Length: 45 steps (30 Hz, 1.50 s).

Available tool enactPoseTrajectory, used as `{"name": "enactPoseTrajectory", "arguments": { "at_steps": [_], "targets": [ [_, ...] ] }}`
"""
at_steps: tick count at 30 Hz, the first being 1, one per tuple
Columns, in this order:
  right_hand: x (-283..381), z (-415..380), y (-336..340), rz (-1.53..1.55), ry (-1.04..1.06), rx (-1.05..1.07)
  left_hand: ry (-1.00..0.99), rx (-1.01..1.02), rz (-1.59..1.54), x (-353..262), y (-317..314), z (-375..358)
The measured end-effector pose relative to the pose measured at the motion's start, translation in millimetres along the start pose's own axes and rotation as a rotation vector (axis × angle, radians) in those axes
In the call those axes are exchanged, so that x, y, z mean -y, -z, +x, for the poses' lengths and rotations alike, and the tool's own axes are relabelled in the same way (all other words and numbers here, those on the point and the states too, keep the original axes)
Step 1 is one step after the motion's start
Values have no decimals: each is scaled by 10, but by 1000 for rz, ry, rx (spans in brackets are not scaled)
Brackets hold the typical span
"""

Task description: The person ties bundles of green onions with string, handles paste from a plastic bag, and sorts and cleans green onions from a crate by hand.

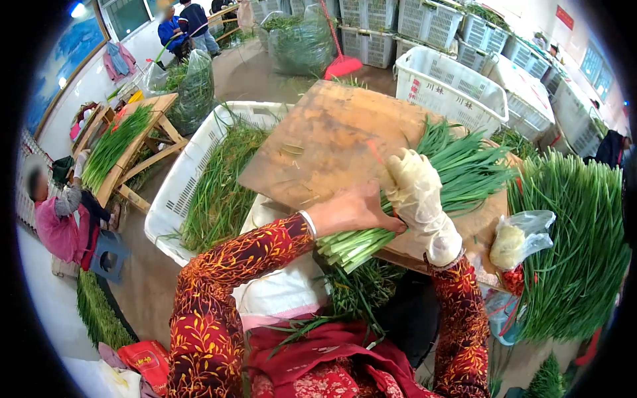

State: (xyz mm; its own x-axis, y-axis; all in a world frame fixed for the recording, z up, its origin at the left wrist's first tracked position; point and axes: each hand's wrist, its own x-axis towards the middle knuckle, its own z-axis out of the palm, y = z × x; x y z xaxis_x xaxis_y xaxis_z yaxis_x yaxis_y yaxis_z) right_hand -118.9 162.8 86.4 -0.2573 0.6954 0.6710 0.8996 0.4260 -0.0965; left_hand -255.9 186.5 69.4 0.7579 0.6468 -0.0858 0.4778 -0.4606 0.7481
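Note:
A bunch of garlic chives (464, 166) lies across the wooden board, its pale cut ends (355, 247) pointing toward me and its green leaves to the far right. My bare left hand (352, 211), with a bracelet at the wrist, is closed around the stalks near the cut ends. Over the same bunch, my right hand (415, 189) wears a pale glove with its fingers curled in. A blurred red tie (375, 152) sticks out at the gloved fingertips. The palm side of the glove is hidden.
The tilted wooden board (318, 132) rests beside a white crate (159, 212) of loose greens. A large chive pile (570, 245) stands at right, near a plastic bag (524, 239). White crates (451, 86) stand behind. A person in pink (60, 225) sits at left.

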Motion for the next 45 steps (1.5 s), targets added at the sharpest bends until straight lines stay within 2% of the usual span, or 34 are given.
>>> {"name": "enactPoseTrajectory", "arguments": {
  "at_steps": [2, 4, 6, 7, 8, 9, 10, 12, 14, 16, 17, 18, 20, 21, 24, 28, 30, 32, 36, 39, 41, 45],
  "targets": [
    [13, 104, -117, -15, 153, 167, -44, -68, 7, 86, -61, -31],
    [18, 141, -281, 3, 189, 230, -83, -140, 10, 173, -94, -33],
    [-38, 125, -482, 256, 154, 182, 99, -69, 20, 228, -91, 8],
    [-71, 114, -537, 299, 82, 212, 101, -72, 18, 130, -28, 3],
    [-84, 94, -537, 298, 83, 212, 259, 4, 75, 2, 30, -6],
    [-68, 82, -508, 354, -16, 259, 416, 78, 131, -68, 75, -10],
    [-75, 73, -496, 410, -112, 307, 416, 73, 126, 0, 47, 8],
    [-144, 24, -531, 398, -132, 326, 252, -33, 44, 144, -26, 37],
    [-111, 18, -424, 473, -262, 348, 222, 7, -24, 207, 7, 29],
    [-118, 4, -395, 452, -249, 344, 124, -62, -235, 343, -37, 42],
    [-122, 6, -364, 456, -293, 388, -57, -110, -439, 391, -56, 27],
    [-119, 10, -338, 460, -336, 432, -53, -113, -445, 410, -35, 17],
    [-102, -21, -281, 548, -359, 388, 233, 145, -1511, 453, 31, 32],
    [-107, -25, -249, 504, -383, 427, 242, 140, -1570, 465, 100, 12],
    [-109, -106, -171, 462, -396, 433, 178, 106, -1448, 425, 98, -30],
    [-121, -188, -76, 459, -419, 438, 245, 87, -1365, 482, 252, -29],
    [-112, -208, -59, 536, -459, 429, 166, 105, -1293, 539, 264, 15],
    [-117, -214, -103, 538, -438, 381, 203, 111, -1331, 639, 188, 68],
    [-84, -141, -66, 516, -491, 466, 171, 14, -1448, 679, 57, 54],
    [-91, -102, -70, 482, -449, 511, 270, -4, -1529, 713, -57, 90],
    [-70, -81, -71, 467, -462, 514, 98, -45, -1456, 772, -152, 139],
    [-50, -60, -90, 428, -489, 535, 83, -74, -1270, 735, -134, 193]
  ]
}}
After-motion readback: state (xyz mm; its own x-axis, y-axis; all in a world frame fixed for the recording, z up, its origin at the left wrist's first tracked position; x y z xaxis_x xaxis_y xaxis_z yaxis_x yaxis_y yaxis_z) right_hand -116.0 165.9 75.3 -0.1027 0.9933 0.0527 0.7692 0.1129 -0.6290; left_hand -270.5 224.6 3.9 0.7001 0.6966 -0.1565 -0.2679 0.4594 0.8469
